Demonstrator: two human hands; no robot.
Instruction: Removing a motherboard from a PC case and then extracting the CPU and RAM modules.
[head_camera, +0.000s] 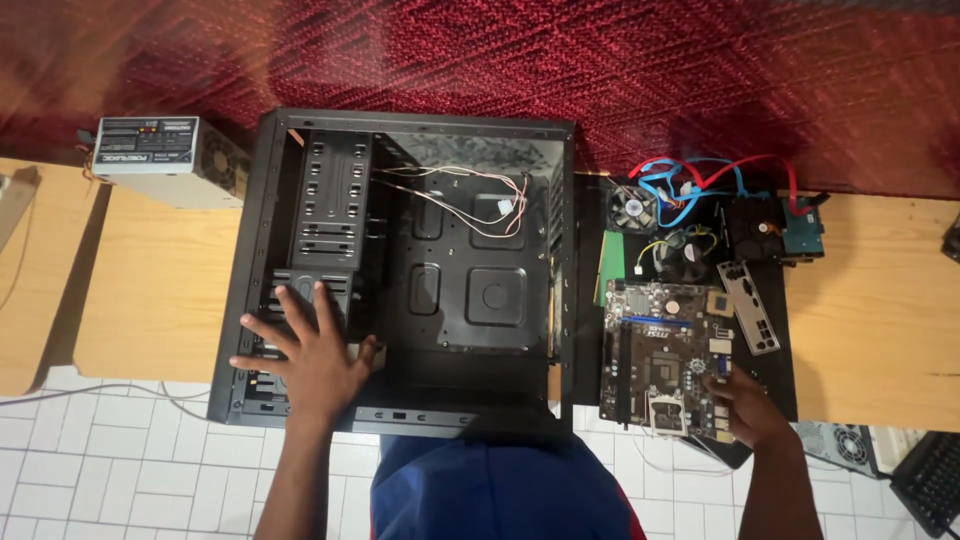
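Fingers (722, 385) of right hand (748, 408) touch motherboard (665, 365) near edge.

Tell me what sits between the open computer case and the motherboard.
Head view: only a narrow strip of wooden table separates the computer case from the motherboard; nothing lies in it.

A makeshift computer repair spot, seemingly in a home — a wooden desk (160, 290) pushed against a red woven wall covering (600, 70), white tiled floor (120, 470) below. An opened black PC case (420, 270), a bare motherboard (665, 355), loose cooling fans (632, 208), coloured data cables (700, 180) and a grey power supply (165, 160) lie spread out — no proper workshop fittings visible
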